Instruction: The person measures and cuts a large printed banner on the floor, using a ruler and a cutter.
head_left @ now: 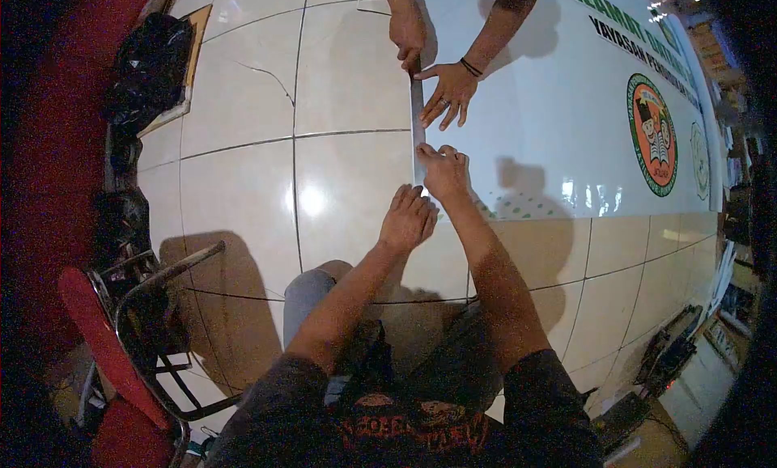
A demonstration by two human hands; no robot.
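A large white printed banner (pixel 526 144) lies on the tiled floor. Along its left edge runs a long grey strip that looks like a metal ruler (pixel 418 132). My right hand (pixel 447 173) is closed at the strip, its fingertips over it near the lower end. Just below, at the banner's corner, my left hand (pixel 409 218) has its fingers curled; what they hold is hidden. Opposite me, another person's hand (pixel 449 93) lies spread on the banner beside the strip. That person's other hand (pixel 407 35) is closed around a dark object at the strip's upper end.
A red-seated metal chair (pixel 121 351) stands at the lower left. Black plastic bags (pixel 154 67) lie by the red cloth (pixel 61 104). A thin thread (pixel 271 76) rests on the tiles. Assorted dark equipment (pixel 668 351) sits at the lower right.
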